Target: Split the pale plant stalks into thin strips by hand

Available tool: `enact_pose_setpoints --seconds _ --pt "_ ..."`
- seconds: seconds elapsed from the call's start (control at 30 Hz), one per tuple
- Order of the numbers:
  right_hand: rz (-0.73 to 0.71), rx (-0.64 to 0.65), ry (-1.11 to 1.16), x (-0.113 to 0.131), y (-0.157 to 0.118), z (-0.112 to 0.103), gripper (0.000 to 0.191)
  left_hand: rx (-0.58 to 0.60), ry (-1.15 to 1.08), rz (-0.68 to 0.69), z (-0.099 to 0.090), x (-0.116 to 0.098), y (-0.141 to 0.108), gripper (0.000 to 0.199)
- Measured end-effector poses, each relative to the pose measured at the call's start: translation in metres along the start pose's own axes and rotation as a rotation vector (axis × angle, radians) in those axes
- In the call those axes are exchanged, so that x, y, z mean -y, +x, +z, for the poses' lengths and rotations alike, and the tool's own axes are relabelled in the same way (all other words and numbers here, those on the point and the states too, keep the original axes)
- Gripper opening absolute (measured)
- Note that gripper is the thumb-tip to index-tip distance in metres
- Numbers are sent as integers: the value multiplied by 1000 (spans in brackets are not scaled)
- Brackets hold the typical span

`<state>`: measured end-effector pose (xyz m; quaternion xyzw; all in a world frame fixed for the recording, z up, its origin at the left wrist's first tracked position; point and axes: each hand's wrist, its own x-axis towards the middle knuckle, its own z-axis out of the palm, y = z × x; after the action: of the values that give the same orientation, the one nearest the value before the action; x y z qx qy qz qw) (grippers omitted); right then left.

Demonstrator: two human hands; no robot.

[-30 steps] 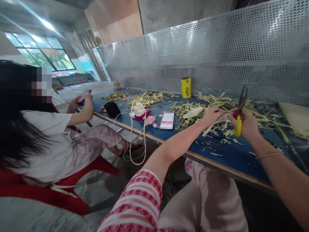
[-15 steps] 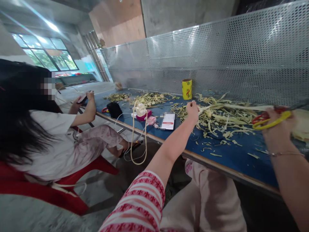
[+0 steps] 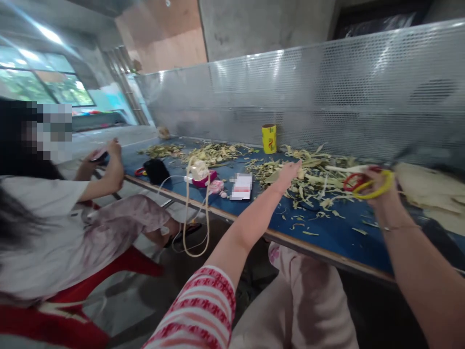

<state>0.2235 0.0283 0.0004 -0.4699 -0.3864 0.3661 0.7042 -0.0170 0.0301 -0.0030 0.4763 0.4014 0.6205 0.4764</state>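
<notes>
My right hand (image 3: 378,186) is closed around scissors with red and yellow handles (image 3: 374,190); their dark blades (image 3: 403,154) point away to the right and are blurred. A pale strip (image 3: 345,168) sticks out leftward from the same hand. Farther left, my left hand (image 3: 289,173) reaches into a heap of dry greenish-yellow strips (image 3: 308,182) on the blue tabletop (image 3: 327,242). Its fingertips are smeared and partly lost among the strips, so I cannot make out whether they grip one.
Behind the heap stands a yellow can-like roll (image 3: 269,139) before a perforated metal screen (image 3: 232,92). A phone (image 3: 241,186), a pink box (image 3: 203,179) and a black pouch (image 3: 156,170) lie leftward. Flat pale sheets (image 3: 428,184) lie right. Another person (image 3: 43,218) sits left, holding a phone.
My left hand has gone from the pale strip's end down to the heap. The right hand, with scissors and strip, appears farther left and closer to it; the whole view has shifted.
</notes>
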Motion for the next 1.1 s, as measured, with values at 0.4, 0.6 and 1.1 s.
enact_pose_setpoints --seconds 0.4,0.6,1.1 --pt "-87 451 -292 -6 -50 33 48 481 322 32 16 5 -22 18" --pt "-205 352 -1179 -6 -21 0 55 214 222 -49 13 -11 -26 9" --pt "-310 541 -434 -10 -47 34 38 362 90 -85 28 -9 -36 18"
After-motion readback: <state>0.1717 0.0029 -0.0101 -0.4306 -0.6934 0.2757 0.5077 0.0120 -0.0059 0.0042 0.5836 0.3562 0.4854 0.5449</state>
